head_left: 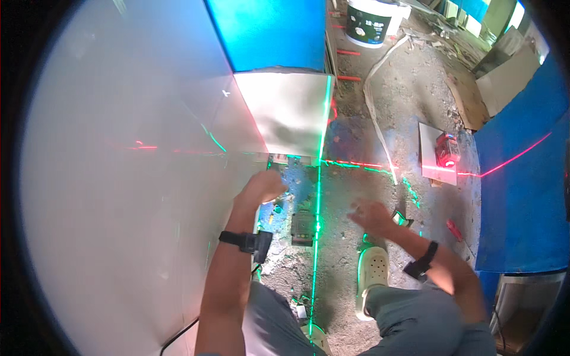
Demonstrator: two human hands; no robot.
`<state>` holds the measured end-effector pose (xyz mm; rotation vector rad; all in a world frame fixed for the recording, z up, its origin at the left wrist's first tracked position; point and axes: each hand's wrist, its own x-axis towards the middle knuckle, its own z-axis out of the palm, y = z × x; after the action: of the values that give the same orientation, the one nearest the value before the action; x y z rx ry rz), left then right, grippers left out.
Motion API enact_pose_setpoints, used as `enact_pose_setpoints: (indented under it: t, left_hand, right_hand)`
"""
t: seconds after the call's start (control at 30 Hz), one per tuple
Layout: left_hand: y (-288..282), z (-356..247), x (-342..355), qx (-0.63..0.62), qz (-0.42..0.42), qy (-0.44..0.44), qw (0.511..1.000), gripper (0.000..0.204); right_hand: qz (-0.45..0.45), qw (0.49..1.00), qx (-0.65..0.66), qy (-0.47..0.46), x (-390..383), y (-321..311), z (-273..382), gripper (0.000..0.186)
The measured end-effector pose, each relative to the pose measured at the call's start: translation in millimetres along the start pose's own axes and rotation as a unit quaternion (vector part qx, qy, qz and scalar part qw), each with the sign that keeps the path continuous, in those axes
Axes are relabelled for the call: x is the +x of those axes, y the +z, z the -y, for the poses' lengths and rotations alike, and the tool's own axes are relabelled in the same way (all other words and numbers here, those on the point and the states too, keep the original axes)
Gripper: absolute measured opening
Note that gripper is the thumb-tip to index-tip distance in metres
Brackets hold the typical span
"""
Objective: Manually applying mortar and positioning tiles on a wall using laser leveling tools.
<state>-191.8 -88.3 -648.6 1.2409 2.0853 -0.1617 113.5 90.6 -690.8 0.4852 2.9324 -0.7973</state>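
My left hand (266, 186) is closed beside the large pale panel, just below the bottom edge of a white tile (284, 113). Its fingers curl out of sight, so whatever they may hold is hidden. Over the rough floor to the right hovers my right hand (373, 218), fingers loosely bent and apart, with nothing visible in it. Between the hands a dark grey box-shaped device (302, 228) stands on the floor, right by a bright green laser line. That line runs up the tile's right side; another crosses the floor near its foot.
A pale panel (119, 178) rises along my left. On the right, a red device (447, 149) sits on a white board (428, 142), near a red-handled tool (454, 230) and a blue panel (522, 178). Farther off are a white bucket (369, 22) and a long pale strip (373, 104).
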Motion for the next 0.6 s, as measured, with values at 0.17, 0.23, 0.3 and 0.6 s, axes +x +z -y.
enact_pose_setpoints:
  t: [0.17,0.23,0.3,0.6]
  left_hand:
    - [-64.9,-34.0,-39.2,-0.102,-0.524,0.066,0.843,0.032]
    - [-88.4,-47.2,-42.8,-0.102,-0.565,0.083,0.814,0.032]
    - [-104.0,-44.1,-41.5,-0.072,-0.616,0.085,0.78,0.037]
    - [-141.2,-23.7,-18.8,0.132,-0.649,-0.005,0.75,0.061]
  right_hand:
    - [-0.063,0.988,-0.072,-0.121,45.1,-134.9,57.8,0.042]
    - [-0.062,0.976,-0.152,-0.14,64.6,-172.9,67.5,0.039]
    - [-0.043,0.956,-0.264,-0.123,92.5,-194.2,79.3,0.033]
    - [-0.3,0.95,0.003,-0.087,146.8,-188.5,82.2,0.026]
